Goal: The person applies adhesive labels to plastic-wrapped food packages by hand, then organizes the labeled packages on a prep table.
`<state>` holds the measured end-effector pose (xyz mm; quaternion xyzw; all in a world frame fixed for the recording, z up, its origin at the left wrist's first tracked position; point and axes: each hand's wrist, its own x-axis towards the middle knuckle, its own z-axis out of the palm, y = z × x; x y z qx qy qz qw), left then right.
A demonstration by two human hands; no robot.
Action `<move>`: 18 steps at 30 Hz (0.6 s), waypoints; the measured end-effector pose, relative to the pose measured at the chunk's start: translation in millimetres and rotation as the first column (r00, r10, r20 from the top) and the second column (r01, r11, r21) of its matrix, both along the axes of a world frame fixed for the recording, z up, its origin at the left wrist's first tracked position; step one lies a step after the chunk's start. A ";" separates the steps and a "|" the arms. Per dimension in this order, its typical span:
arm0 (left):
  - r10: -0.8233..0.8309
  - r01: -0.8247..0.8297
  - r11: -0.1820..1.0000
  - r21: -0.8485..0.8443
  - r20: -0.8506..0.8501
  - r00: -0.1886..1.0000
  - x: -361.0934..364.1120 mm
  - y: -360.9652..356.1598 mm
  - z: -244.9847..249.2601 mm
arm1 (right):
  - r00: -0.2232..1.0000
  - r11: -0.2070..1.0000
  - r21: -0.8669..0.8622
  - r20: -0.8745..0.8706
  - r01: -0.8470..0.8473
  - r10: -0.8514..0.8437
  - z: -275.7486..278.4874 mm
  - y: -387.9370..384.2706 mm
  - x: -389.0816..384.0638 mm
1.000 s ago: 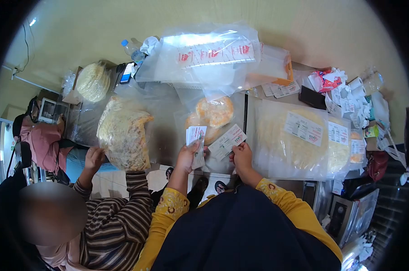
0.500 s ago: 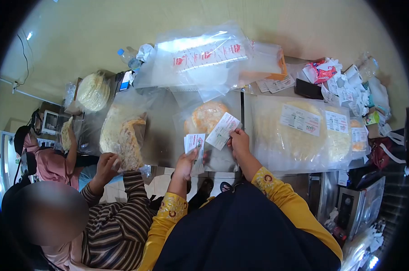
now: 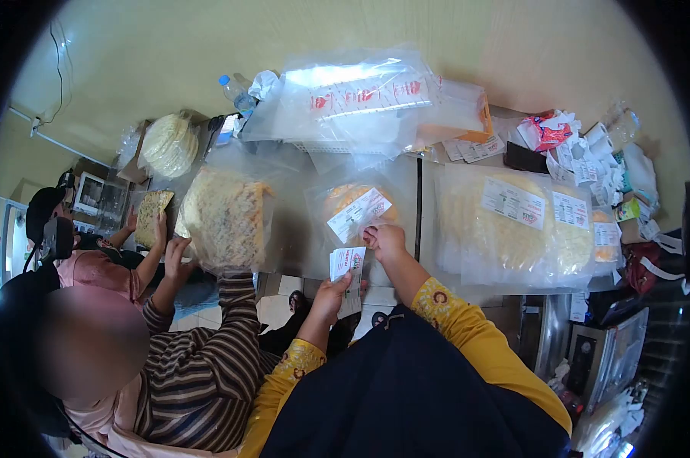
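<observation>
A clear plastic bag (image 3: pixel 314 202) holding round, flat, orange-tinged food (image 3: pixel 345 192) lies on the table in front of me. A white printed label (image 3: pixel 360 214) rests at a slant over the food. My right hand (image 3: pixel 387 243) is closed at the bag's near edge, its fingertips pinching the plastic just below the label. Nearer to me, my left hand (image 3: pixel 334 294) is closed around a small stack of similar labels (image 3: pixel 346 263), held upright at the table's front edge.
To the right lie labelled bags of pale round sheets (image 3: pixel 467 229). Empty plastic bags (image 3: pixel 345 84) are piled at the back beside an orange tray (image 3: pixel 486 118). At my left, a person in a striped top (image 3: pixel 200 374) handles a bag of speckled sheets (image 3: pixel 226 217); another person works beyond.
My right hand has moved left and brought the label from the air down over the bagged food. My left hand has shifted right and slightly toward me. The neighbour's speckled sheets lie flatter.
</observation>
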<state>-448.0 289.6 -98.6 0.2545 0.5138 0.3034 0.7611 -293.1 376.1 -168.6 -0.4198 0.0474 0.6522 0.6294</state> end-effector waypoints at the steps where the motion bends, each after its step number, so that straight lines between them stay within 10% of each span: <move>1: 0.004 -0.004 1.000 -0.010 0.002 1.000 0.2 0.2 -0.4 | 0.998 1.000 -0.001 -0.070 0.006 -0.006 -4.2 -0.6 -0.8; 7: 0.047 -0.046 0.999 -0.021 0.078 0.996 0.5 -2.3 -4.2 | 0.993 0.999 0.004 -0.105 -0.044 0.044 21.7 -21.8 12.0; 13: 0.044 -0.044 0.999 -0.005 0.140 0.989 -5.2 -2.5 8.6 | 0.899 0.928 -0.016 0.240 -0.373 0.365 51.6 -64.2 46.8; 18: 0.069 -0.080 0.996 0.032 0.264 0.962 -9.0 -5.9 28.3 | 0.050 0.927 -0.120 0.988 -0.356 0.147 71.8 -98.5 49.5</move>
